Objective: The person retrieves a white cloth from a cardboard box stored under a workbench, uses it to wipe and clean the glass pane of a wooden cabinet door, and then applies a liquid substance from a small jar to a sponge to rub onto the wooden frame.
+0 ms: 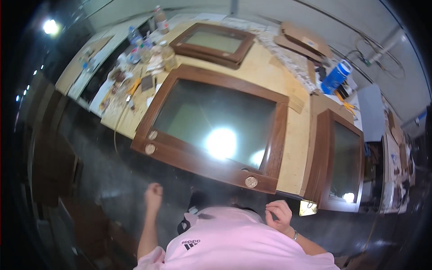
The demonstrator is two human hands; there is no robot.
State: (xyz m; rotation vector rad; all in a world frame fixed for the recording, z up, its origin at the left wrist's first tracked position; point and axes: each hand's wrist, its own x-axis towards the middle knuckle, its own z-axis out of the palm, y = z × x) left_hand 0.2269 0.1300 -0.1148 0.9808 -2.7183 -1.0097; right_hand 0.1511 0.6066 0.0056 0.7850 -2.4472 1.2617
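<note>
My left hand [154,196] hangs in front of the table's near edge, its fingers curled in, with nothing visible in it. My right hand [279,215] is beside my body, just off the near right corner of a large brown wooden-framed glass panel [216,174]. Its fingers are loosely bent, apart from the thumb, and no object shows in them. Neither hand touches the panel, which lies flat and reflects a bright light. Round speckled discs [251,182] sit in its frame at the near corners.
Another framed panel [234,57] lies farther back on the wooden worktable [294,148]. More framed panels [325,157] rest at the right. Bottles [168,57] and tools clutter the left side. A blue bottle [335,78] and cardboard pieces [300,41] are at the back right.
</note>
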